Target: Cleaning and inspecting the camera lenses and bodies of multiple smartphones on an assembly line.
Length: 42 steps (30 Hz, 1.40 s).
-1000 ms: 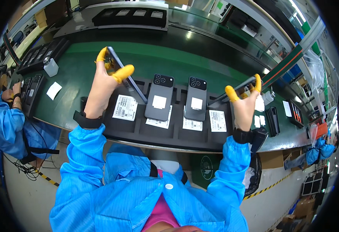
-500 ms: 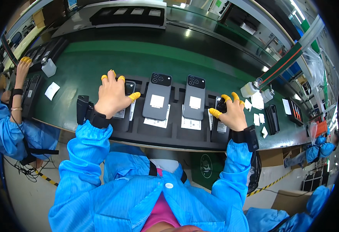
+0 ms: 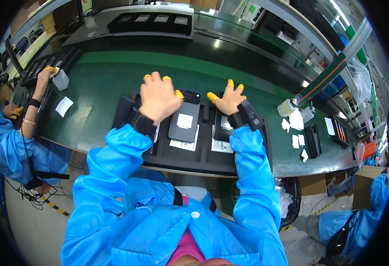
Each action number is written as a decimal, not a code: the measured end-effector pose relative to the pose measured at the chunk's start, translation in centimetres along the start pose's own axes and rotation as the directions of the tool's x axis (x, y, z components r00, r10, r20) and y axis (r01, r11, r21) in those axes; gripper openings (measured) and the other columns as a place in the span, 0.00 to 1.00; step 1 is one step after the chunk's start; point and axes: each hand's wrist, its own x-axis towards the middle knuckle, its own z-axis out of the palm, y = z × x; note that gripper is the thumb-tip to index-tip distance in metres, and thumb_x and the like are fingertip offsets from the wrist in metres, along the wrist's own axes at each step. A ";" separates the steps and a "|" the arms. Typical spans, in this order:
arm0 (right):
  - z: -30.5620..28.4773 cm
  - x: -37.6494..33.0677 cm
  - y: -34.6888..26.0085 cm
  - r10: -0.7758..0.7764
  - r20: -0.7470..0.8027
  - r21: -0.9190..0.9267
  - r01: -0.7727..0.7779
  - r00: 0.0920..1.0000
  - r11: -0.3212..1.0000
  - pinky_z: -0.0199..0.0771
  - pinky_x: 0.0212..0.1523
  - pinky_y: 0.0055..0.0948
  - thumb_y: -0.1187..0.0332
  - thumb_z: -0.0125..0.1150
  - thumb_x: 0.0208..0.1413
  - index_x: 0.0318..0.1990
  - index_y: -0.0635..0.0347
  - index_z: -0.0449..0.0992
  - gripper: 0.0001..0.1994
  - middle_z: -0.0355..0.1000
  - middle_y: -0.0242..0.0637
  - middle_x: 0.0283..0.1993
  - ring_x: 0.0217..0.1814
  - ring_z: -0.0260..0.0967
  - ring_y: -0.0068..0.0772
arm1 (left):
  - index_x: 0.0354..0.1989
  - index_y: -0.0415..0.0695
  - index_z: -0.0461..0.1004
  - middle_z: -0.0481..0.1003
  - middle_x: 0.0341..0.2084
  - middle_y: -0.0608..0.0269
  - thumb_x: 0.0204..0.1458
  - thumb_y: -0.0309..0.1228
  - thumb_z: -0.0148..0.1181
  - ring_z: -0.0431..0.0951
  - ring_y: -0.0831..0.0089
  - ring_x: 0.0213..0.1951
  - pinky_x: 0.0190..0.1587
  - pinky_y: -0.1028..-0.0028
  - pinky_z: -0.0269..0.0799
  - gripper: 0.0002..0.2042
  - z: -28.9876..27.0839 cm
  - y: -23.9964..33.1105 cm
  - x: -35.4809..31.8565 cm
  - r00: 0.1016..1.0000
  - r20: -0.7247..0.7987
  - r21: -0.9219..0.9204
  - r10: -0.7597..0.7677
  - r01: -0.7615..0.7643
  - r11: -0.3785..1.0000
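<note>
Two dark grey smartphones lie face down in a black tray [image 3: 190,163], each with a white label on its back and a printed sheet under its lower end. My left hand [image 3: 160,98] is spread over the tray's left part, its thumb at the camera corner of the left smartphone [image 3: 189,108]. Over the upper end of the right smartphone [image 3: 221,134], my right hand [image 3: 230,101] has its fingers apart, hiding that phone's cameras. Yellow finger cots cover my fingertips. My left hand and wrist hide most of the tray's left slot; my right forearm covers its right slot.
Dispenser bottles [image 3: 286,107], white wipes [image 3: 296,119] and a narrow black holder [image 3: 313,140] stand at right. A co-worker's hand [image 3: 44,77] touches a white bottle [image 3: 61,80] at left. Another black tray [image 3: 150,23] lies across the back.
Both hands have left the tray's outer slots. My left hand moved right to the left smartphone's corner; my right hand moved left and up over the right smartphone. The co-worker's hand reached the bottle.
</note>
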 end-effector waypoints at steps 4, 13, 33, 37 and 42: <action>-1.0 -0.4 0.3 -0.024 -0.120 0.097 0.036 0.993 0.995 0.72 0.55 0.47 0.55 0.72 0.42 0.65 0.66 0.58 0.44 0.58 0.63 0.60 0.56 0.67 0.64 | 0.37 0.35 0.77 0.74 0.37 0.45 0.50 0.50 0.58 0.75 0.50 0.42 0.41 0.58 0.71 0.25 1.3 3.5 1.5 0.998 0.050 0.101 -0.029 0.024 0.995; -4.9 -8.5 3.9 -0.273 -0.388 0.478 0.446 0.880 0.757 0.71 0.57 0.43 0.70 0.75 0.39 0.67 0.68 0.52 0.48 0.56 0.56 0.63 0.57 0.66 0.52 | 0.38 0.36 0.76 0.78 0.27 0.48 0.44 0.56 0.64 0.80 0.55 0.34 0.36 0.60 0.75 0.30 3.1 6.0 2.7 0.979 0.194 0.102 0.061 -0.082 0.991; -3.8 -11.8 5.8 -0.641 -0.529 0.467 0.821 0.556 0.327 0.63 0.64 0.44 0.74 0.81 0.26 0.69 0.52 0.54 0.56 0.48 0.49 0.71 0.68 0.58 0.50 | 0.65 0.42 0.61 0.65 0.61 0.47 0.31 0.27 0.78 0.65 0.52 0.63 0.65 0.62 0.60 0.46 -5.5 1.5 -5.2 0.774 -0.304 -0.637 0.555 -0.599 0.485; -2.3 -10.5 5.7 -0.640 -0.459 0.515 0.772 0.616 0.372 0.58 0.67 0.47 0.72 0.81 0.29 0.69 0.52 0.55 0.53 0.47 0.53 0.70 0.71 0.50 0.56 | 0.65 0.45 0.62 0.61 0.60 0.44 0.29 0.28 0.78 0.61 0.47 0.63 0.65 0.62 0.58 0.47 -5.0 1.2 -4.5 0.800 -0.104 -0.728 0.590 -0.466 0.503; -2.7 -9.5 6.3 -0.448 -0.338 0.717 0.535 0.828 0.447 0.68 0.61 0.44 0.73 0.81 0.31 0.71 0.52 0.49 0.57 0.53 0.49 0.66 0.63 0.61 0.50 | 0.68 0.46 0.57 0.65 0.55 0.55 0.31 0.26 0.77 0.69 0.61 0.55 0.60 0.66 0.65 0.49 -4.5 0.8 -2.2 0.887 0.055 -0.749 0.458 -0.267 0.607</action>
